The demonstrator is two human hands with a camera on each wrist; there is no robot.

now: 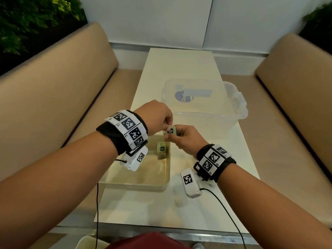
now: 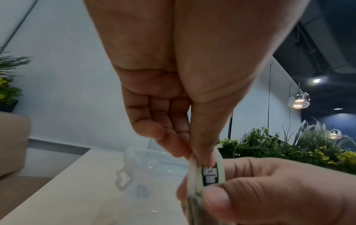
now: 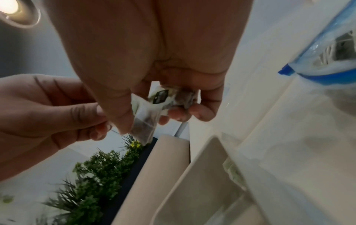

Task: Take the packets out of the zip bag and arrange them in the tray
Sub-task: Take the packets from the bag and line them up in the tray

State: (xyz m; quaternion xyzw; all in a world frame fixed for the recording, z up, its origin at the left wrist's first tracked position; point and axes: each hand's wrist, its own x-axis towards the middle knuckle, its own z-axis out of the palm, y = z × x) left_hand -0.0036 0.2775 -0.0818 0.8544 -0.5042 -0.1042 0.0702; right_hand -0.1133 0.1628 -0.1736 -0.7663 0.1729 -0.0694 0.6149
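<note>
Both hands meet above the far right corner of the cream tray (image 1: pixel 133 184). My right hand (image 1: pixel 177 135) grips a small bunch of pale green packets (image 3: pixel 159 97) with black labels, thumb on one side and fingers on the other. With thumb and fingertip, my left hand (image 1: pixel 168 125) pinches the top edge of the front packet (image 2: pixel 210 175) of that bunch. A few packets (image 1: pixel 161 150) stand upright in the tray near its far right side. The zip bag (image 3: pixel 331 50), clear with a blue zip strip, shows at the upper right of the right wrist view with packets inside.
A clear plastic box (image 1: pixel 239 105) with handles stands on the white table (image 1: pixel 179 65) beyond the hands, something blue-labelled inside it. Beige benches (image 1: pixel 53 97) run along both sides. Wrist camera cables hang over the table's near edge.
</note>
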